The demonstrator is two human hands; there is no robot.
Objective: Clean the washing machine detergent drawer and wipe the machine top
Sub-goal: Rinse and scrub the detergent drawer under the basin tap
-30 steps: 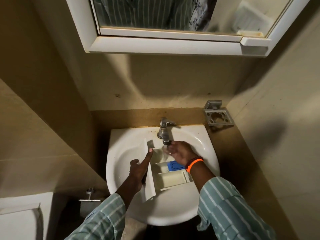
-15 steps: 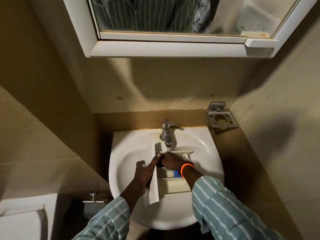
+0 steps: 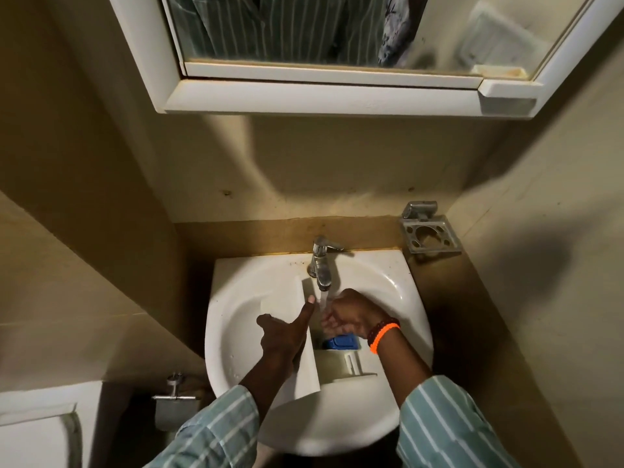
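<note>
Detergent drawer (image 3: 337,363) lying in the sink (image 3: 236,319) under the running tap (image 3: 320,265). My left hand (image 3: 287,332) grasps its front panel; my right hand (image 3: 351,314), fingers curled, rubs inside. I would tilt it so residue drains.

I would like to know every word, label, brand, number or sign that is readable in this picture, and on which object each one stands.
None can be read.
Detergent drawer in the sink: no legible marking; its blue insert shows no readable text.
Tap, mirror cabinet, metal holder: no lettering visible.
</note>
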